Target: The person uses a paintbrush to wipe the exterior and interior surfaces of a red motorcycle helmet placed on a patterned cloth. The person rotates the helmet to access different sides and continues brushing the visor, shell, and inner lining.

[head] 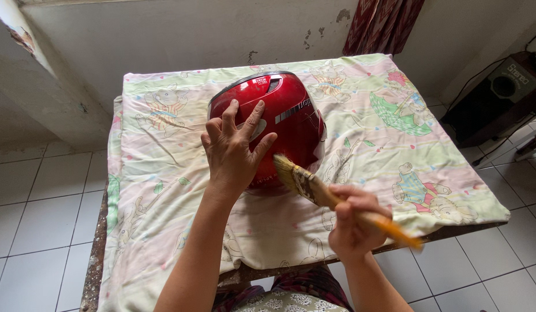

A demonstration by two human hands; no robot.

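On the desk (pixel 447 231), over a pastel cartoon-print cloth (pixel 389 144), sat a glossy red helmet (pixel 291 115), dome up. The left hand (pixel 233 150) lay spread across its shell, fingers apart and pressing flat. The right hand (pixel 351 222), nearer than the helmet, was clamped on a wooden-handled paintbrush (pixel 314 188), bristles touching the shell. The helmet looked hard, smooth and probably slippery, best steadied by a broad palm or its lower rim.

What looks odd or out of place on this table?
A red helmet lies on a cartoon-print cloth while the right hand holds a paintbrush to its shell and the left hand rests flat on it. The wall behind shows chipped paint.
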